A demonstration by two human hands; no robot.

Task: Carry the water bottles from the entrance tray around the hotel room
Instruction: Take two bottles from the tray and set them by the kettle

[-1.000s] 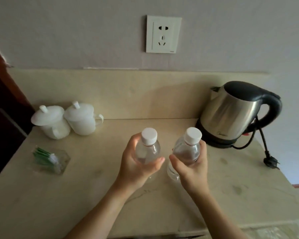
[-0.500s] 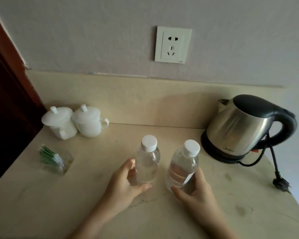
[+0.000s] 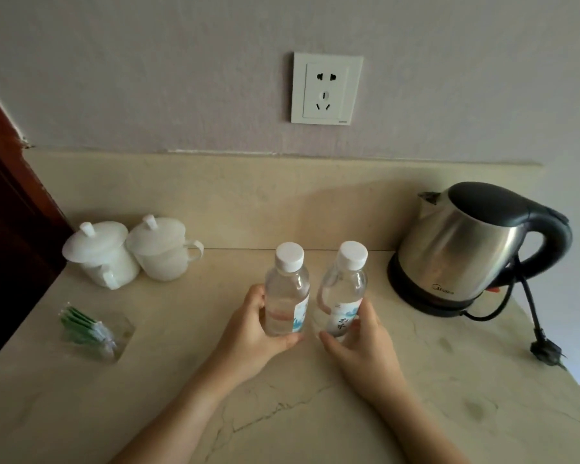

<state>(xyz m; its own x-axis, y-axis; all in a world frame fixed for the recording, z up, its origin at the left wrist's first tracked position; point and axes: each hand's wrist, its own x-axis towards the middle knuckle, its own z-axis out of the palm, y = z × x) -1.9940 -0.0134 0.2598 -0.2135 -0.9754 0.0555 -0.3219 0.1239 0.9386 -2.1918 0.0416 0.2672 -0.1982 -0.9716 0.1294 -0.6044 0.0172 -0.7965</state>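
A hotel-room drinks corner: at right a steel kettle [image 3: 462,249] stands unplugged on a beige stone surface [image 3: 282,413], two lidded white cups [image 3: 131,252] at left, a wall socket [image 3: 327,88] at upper centre.

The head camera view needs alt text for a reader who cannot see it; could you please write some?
Two hands each grip a clear, white-capped water bottle upright on a beige stone counter: the left hand holds the left bottle, the right hand the right bottle. A steel kettle stands to the right, unplugged, two lidded white cups to the left, and a wall socket above.
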